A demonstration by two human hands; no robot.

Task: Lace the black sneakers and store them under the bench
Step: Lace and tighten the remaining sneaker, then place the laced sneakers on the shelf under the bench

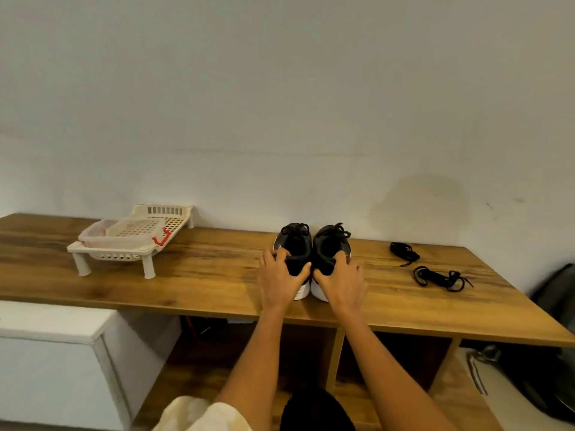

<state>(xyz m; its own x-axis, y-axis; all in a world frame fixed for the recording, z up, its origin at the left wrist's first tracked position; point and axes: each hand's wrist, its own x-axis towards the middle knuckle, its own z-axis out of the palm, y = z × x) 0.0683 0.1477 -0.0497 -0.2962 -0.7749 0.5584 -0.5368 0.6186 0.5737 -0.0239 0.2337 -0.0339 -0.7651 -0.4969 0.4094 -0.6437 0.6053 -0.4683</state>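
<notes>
1. Two black sneakers (312,253) are shown side by side on the bench (199,275), heels toward the viewer, laces apparently threaded.
2. The left sneaker's heel is grasped by the left hand (280,275); the right sneaker's heel is grasped by the right hand (339,281), fingers hooked inside each collar.
3. For storage, both should be lifted level and together, then lowered into the open space beneath the bench.
4. Left of the sneakers, a white plastic rack (130,241) is seen holding a clear lidded tub (121,233); its contents cannot be told.
5. Right of the sneakers, two loose black laces (435,275) are seen.
</notes>
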